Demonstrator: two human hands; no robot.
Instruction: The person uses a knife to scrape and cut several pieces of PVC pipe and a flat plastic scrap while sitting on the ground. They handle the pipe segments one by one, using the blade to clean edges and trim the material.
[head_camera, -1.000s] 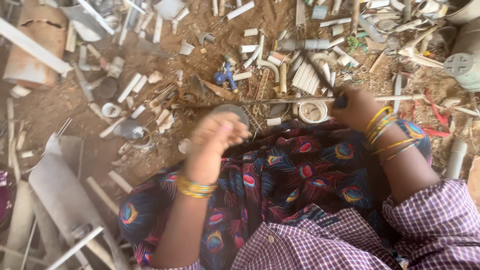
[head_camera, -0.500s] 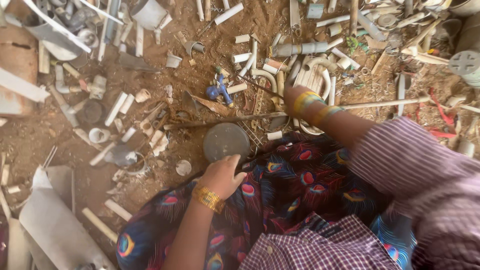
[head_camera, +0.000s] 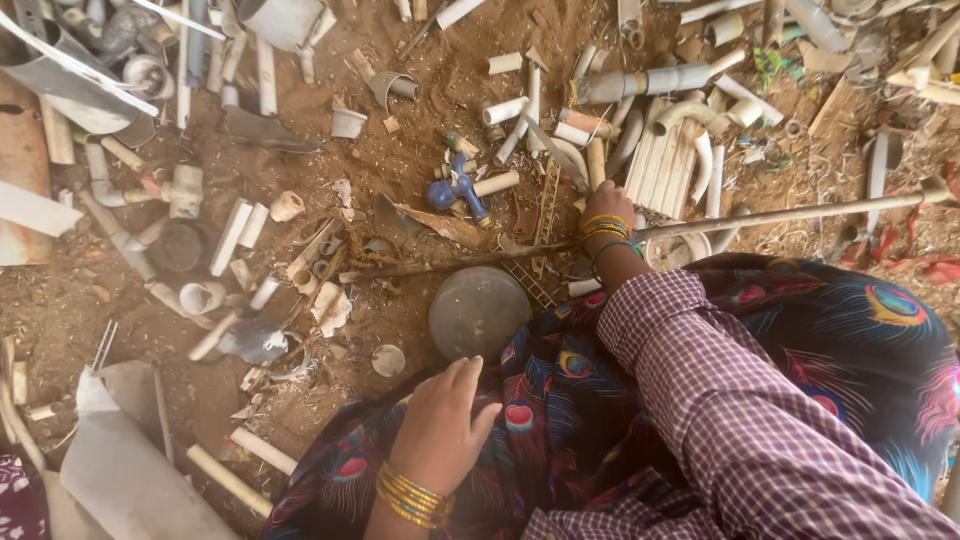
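Grip: the right hand (head_camera: 607, 203) is reaching among cut pipe pieces, fingers curling onto a tan pipe stub (head_camera: 595, 162); whether it is grasping is unclear.
Left hand (head_camera: 443, 420): lying loose and empty on the patterned skirt (head_camera: 560, 400).
Nearby: a round grey lid (head_camera: 479, 311) is sitting on the dirt just beyond the skirt.
Beside the wrist: a long stick (head_camera: 790, 212) is lying across.

ground (head_camera: 420, 130): bare brown dirt | on it: white pipe offcuts (head_camera: 505, 110), grey round lid (head_camera: 478, 312), blue valve (head_camera: 455, 190)

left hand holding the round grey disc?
No: the left hand rests open on the patterned cloth, apart from the round grey disc lying on the dirt just ahead.
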